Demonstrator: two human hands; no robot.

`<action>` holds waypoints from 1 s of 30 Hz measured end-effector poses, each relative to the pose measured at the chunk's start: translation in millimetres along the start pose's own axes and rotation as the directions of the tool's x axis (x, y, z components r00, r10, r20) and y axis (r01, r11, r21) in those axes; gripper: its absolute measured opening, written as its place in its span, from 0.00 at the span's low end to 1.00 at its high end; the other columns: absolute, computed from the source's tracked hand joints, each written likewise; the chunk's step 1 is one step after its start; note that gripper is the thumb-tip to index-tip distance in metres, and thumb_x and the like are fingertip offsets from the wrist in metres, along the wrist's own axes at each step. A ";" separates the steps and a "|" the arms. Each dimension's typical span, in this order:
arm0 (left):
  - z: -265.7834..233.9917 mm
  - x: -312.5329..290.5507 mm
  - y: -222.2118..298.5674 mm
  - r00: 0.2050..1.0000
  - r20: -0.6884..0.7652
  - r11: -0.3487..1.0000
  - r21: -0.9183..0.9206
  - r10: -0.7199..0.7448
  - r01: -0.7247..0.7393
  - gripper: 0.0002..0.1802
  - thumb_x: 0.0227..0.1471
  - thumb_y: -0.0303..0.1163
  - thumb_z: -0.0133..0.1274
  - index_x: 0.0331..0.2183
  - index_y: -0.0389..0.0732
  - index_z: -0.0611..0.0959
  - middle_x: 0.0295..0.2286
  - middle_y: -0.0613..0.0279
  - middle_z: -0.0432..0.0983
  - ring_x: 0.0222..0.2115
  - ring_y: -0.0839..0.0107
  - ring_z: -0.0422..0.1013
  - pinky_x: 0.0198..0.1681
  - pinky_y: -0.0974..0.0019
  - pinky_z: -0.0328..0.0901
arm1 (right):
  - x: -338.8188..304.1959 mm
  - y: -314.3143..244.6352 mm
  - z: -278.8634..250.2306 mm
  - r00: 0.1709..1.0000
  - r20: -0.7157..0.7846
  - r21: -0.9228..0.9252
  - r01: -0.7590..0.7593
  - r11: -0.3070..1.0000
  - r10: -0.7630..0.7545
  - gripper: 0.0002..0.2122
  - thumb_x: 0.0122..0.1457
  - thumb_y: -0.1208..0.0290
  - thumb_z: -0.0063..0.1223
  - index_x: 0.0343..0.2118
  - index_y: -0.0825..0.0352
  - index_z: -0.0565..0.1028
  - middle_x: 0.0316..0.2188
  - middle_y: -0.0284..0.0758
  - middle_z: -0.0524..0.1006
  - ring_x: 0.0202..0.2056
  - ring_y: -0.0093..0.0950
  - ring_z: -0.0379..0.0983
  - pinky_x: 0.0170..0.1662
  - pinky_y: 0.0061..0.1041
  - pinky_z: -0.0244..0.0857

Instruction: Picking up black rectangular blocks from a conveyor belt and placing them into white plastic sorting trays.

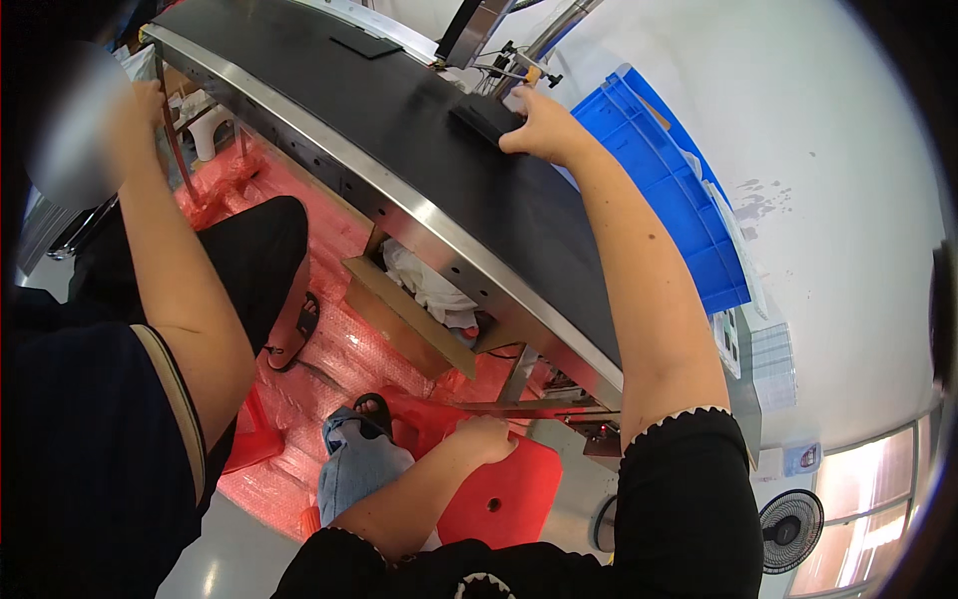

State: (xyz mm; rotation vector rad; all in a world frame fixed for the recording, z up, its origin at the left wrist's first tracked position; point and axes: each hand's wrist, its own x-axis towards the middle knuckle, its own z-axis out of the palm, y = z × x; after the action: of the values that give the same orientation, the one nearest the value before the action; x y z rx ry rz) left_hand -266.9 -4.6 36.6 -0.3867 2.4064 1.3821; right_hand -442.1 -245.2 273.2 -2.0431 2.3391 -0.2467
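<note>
My right hand [544,125] reaches far out over the black conveyor belt [399,150]. Its thumb and fingers close round the end of a flat black block-like thing [484,120] lying on the belt. Low in the middle, my left hand [483,440] is curled beside the edge of a red stool seat [499,499]. What it holds, if anything, is hidden. At the far left, another person's hand [145,105] is raised beside a blurred grey shape.
A thin dark panel [365,42] lies farther along the belt. Against the wall leans a blue crate [649,180], right of my forearm. Beneath the belt, an open cardboard box [404,314] holds white plastic. Pink bubble wrap [344,369] covers floor. A fan [791,531] stands lower right.
</note>
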 end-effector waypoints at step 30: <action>9.1 3.7 -6.8 0.999 -0.031 1.000 -0.009 -0.021 0.021 0.30 0.51 0.49 0.43 0.48 0.35 0.72 0.46 0.50 0.70 0.47 0.53 0.66 0.49 0.50 0.61 | -16.4 -15.9 2.1 0.990 -0.138 0.139 0.026 0.990 -0.006 0.36 0.35 0.64 0.59 0.52 0.72 0.63 0.48 0.52 0.69 0.50 0.43 0.66 0.52 0.29 0.59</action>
State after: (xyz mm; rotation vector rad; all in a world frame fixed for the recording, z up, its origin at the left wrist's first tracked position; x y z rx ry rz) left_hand -266.2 -0.2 25.5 -0.4380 2.4144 1.3882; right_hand -424.0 -231.3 271.8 -2.0401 2.3054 -0.5530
